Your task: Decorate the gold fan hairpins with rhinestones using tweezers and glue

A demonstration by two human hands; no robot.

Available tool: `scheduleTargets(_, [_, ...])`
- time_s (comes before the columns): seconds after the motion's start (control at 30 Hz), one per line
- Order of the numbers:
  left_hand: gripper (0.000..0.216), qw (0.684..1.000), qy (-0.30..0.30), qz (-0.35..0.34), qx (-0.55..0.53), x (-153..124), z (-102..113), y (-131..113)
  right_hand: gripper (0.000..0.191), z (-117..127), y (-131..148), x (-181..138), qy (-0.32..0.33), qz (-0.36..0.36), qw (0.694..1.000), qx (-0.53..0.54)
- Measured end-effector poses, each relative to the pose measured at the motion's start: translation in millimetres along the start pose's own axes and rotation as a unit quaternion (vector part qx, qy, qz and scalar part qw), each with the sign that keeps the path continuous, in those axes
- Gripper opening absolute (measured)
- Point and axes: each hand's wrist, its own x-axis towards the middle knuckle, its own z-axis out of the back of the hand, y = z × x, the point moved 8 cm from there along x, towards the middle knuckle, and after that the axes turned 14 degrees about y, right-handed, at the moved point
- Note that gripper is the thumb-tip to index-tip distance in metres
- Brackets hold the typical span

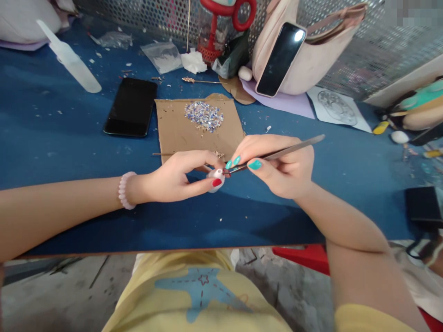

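Note:
Between the thumb and fingers of my left hand [188,177] is a small white rounded piece [218,174], partly covered by the red-nailed thumb. My right hand [282,168] grips metal tweezers [290,150], whose tips meet the side of the white piece. Whether anything tiny sits in the tips I cannot make out. Just beyond both hands lies a cardboard sheet [173,124], bearing a pile of glittering blue and silver chips [205,115]. A thin stick [161,154] pokes out behind my left hand.
Left of the cardboard lies a black phone [131,108], with a white plastic tool [74,67] farther back. Another phone [282,60] leans on a pale bag [311,57]. At the back stand a red-lidded cup [216,32] and a plastic pouch [162,56]. A printed sheet [339,108] lies right.

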Motion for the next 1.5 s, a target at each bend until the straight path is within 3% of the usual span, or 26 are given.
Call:
scheduleTargets(0.43, [0.010, 1.000, 0.005, -0.019, 0.019, -0.4, 0.2, -3.6, 0.021, -2.3, 0.0, -1.4, 0.005, 0.005, 1.000, -0.001])
scheduleTargets(0.7, [0.012, 0.999, 0.028, -0.021, 0.037, 0.1, -2.0, -5.9, 0.028, -2.6, -5.0, -1.9, 0.020, -0.021, 1.000, -0.004])
scheduleTargets(1.5, [0.017, 0.996, 0.081, -0.015, -0.021, 2.8, -9.4, -1.4, 0.020, -2.4, -5.7, 2.9, 0.012, -0.006, 0.994, 0.112])
